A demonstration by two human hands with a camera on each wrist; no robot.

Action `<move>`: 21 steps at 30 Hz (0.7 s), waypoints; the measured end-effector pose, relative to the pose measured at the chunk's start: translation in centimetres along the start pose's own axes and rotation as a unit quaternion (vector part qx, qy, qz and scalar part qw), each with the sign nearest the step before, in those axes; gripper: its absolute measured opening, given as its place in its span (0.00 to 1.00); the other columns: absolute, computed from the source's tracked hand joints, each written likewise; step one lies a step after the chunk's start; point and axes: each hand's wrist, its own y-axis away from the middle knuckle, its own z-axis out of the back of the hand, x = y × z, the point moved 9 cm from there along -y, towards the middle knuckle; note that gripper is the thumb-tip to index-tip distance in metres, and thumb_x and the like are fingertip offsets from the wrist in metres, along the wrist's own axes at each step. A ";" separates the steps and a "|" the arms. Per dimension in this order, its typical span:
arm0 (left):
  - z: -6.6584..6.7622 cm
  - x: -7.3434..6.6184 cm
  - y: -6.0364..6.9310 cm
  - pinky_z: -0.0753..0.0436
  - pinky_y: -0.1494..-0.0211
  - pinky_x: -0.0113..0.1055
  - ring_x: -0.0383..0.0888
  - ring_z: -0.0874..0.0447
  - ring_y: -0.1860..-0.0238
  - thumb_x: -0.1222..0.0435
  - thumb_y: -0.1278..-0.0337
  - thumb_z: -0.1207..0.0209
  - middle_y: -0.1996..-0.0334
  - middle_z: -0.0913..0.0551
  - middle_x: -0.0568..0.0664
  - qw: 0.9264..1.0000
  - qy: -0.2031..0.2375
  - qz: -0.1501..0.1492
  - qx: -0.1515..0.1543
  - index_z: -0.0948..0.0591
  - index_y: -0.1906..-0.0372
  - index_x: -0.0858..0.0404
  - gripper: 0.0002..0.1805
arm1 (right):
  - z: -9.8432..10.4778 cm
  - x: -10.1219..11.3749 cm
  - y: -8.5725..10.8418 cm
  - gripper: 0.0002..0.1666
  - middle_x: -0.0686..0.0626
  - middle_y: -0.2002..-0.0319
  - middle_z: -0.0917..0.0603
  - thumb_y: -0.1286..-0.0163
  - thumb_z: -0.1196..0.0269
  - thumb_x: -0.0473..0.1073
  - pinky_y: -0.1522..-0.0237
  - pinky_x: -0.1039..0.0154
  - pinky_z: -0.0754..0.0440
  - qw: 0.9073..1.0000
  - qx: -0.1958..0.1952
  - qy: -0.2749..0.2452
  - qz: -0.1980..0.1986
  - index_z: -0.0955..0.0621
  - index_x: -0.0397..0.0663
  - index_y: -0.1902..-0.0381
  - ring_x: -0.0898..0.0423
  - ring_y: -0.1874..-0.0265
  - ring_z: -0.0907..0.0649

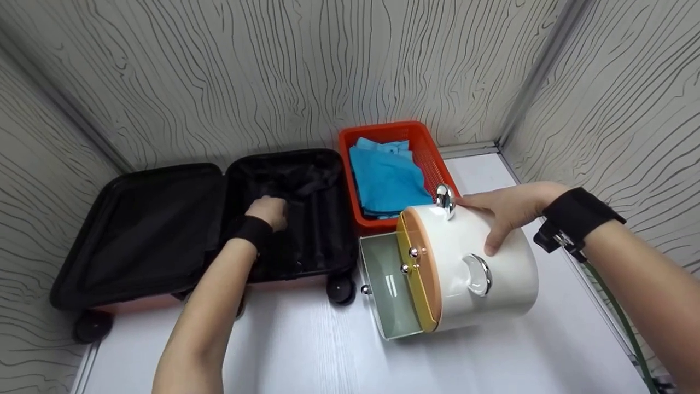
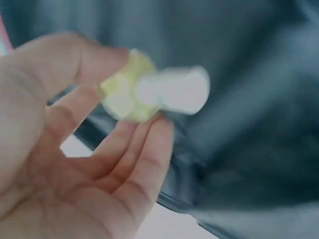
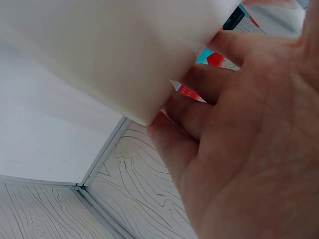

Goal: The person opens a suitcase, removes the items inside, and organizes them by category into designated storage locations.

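My left hand [image 1: 268,212] is down inside the right half of an open black-lined suitcase [image 1: 339,241]. In the left wrist view its thumb and fingers pinch a small blurred object [image 2: 132,87], with a translucent yellow round part and a white cylindrical end. What it is exactly, the blur hides. My right hand [image 1: 506,210] grips the top of a rounded white drawer box [image 1: 508,279], thumb on the near side and fingers bent over the far edge. One pale green drawer [image 1: 385,284] juts out of the box toward the suitcase. Silver knobs and handles show on the box.
Behind the box stands a red plastic basket [image 1: 432,164] with folded blue cloth [image 1: 385,178] in it. The suitcase's other half [image 1: 147,230] lies open at the left. Its black wheels [image 1: 341,289] stick out toward me. Patterned walls [image 1: 306,71] enclose the white table [image 1: 295,339].
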 end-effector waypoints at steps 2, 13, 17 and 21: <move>2.8 -5.3 3.0 0.21 0.45 0.55 0.63 0.21 0.51 0.72 0.40 0.38 0.56 0.18 0.64 0.998 0.027 -0.051 -0.033 0.15 0.51 0.71 0.13 | 0.0 -0.1 0.0 0.69 0.43 0.40 0.26 0.47 0.21 0.50 0.40 0.44 0.25 1.000 0.000 0.003 0.002 0.48 0.43 0.18 0.44 0.40 0.27; -1.7 -18.6 4.4 0.21 0.55 0.41 0.49 0.23 0.57 0.66 0.48 0.30 0.57 0.20 0.53 0.958 0.009 -0.282 -0.054 0.16 0.48 0.64 0.20 | -0.2 -0.1 0.1 0.69 0.43 0.37 0.28 0.47 0.21 0.51 0.38 0.42 0.26 1.000 -0.001 -0.005 -0.006 0.49 0.44 0.18 0.42 0.38 0.28; -4.4 -21.8 6.3 0.23 0.54 0.39 0.47 0.23 0.59 0.64 0.45 0.30 0.62 0.20 0.50 0.930 -0.044 -0.365 -0.001 0.14 0.50 0.63 0.17 | -0.1 0.0 0.2 0.69 0.43 0.37 0.27 0.46 0.21 0.51 0.39 0.42 0.25 1.000 0.001 -0.007 -0.007 0.49 0.44 0.17 0.42 0.39 0.28; -6.8 -23.7 7.4 0.23 0.53 0.37 0.45 0.21 0.59 0.65 0.42 0.31 0.64 0.18 0.48 0.904 -0.092 -0.418 0.012 0.14 0.54 0.61 0.11 | -0.1 0.0 0.2 0.69 0.43 0.39 0.27 0.46 0.21 0.51 0.39 0.42 0.25 1.000 0.001 -0.005 -0.011 0.49 0.44 0.17 0.42 0.39 0.28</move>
